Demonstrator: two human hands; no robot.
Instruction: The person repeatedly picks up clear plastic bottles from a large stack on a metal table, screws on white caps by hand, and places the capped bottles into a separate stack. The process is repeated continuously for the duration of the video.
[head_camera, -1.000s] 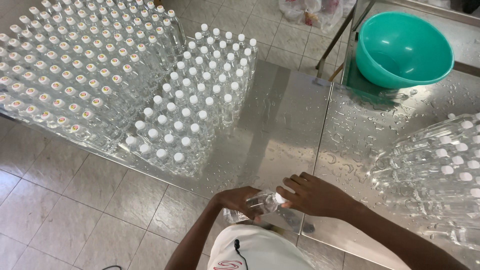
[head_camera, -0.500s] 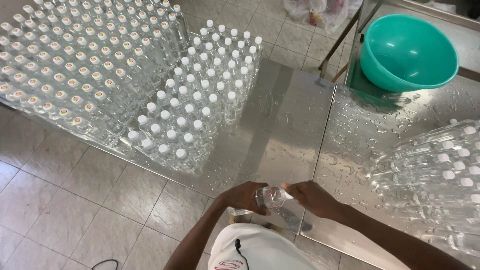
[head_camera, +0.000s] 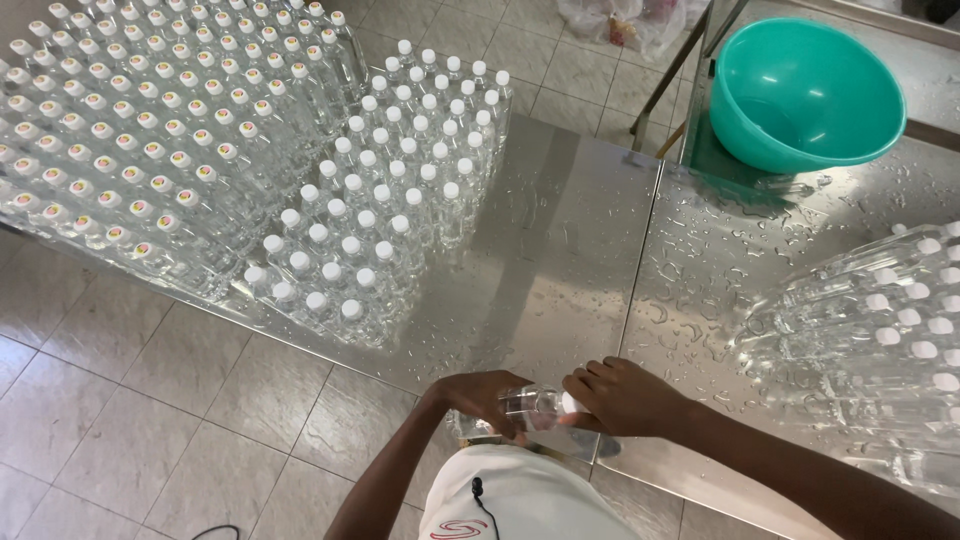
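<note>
At the near edge of the steel tabletop (head_camera: 560, 250), just in front of the person's body, both hands are closed on one clear plastic bottle (head_camera: 530, 408). The left hand (head_camera: 480, 398) wraps its body, and the right hand (head_camera: 622, 395) sits clenched over the cap end, so the white cap barely shows. A second ago the right hand lay flatter over the bottle with the fingers spread; half a second ago the bottle was tipped up between the hands. Now it lies nearly level and the right hand has slid fully onto the cap, which looks to me like the twisting part of capping, though I cannot tell whether the cap is already tight.

Further out, the wet tabletop is bare in the middle. Towards its far left corner stands a block of upright capped bottles (head_camera: 380, 200), touching a bigger block (head_camera: 150, 130) beyond the left edge. At the right edge a heap of lying bottles (head_camera: 880, 340) is stacked on its side, and a teal bowl (head_camera: 800, 90) rests at the far right corner.
</note>
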